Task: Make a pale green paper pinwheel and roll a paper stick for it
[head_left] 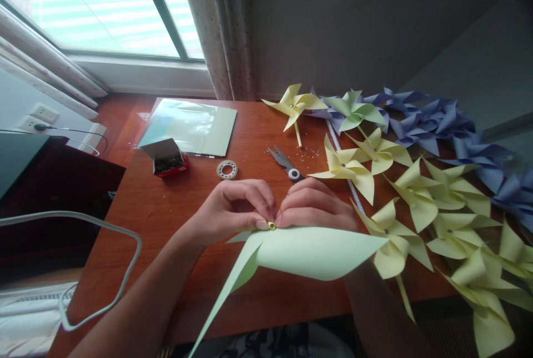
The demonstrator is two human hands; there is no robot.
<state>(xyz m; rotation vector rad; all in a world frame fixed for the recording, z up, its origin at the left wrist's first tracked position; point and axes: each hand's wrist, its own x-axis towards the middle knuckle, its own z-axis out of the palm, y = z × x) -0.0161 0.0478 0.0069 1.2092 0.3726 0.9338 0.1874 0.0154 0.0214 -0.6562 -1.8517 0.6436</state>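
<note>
A light green paper pinwheel [312, 252] hangs close to me over the table edge, its vanes curled and pointing right and down. The open end of a thin yellow paper tube [271, 226] shows at the pinwheel's upper edge. My left hand [241, 205] pinches this tube between thumb and fingers. Curled closed against the pinwheel's top edge, right beside the tube, is my right hand [314, 205]; its fingertips meet those of the left. The tube's far part and the pinwheel's centre are hidden.
Scissors [287, 164], a tape roll [227, 169], an open red box of small dark pieces [170, 161] and a pack of paper sheets [187, 125] lie beyond my hands. Several yellow pinwheels [387, 233] and purple pinwheels [433, 125] crowd the right. A white cable [139, 247] loops at left.
</note>
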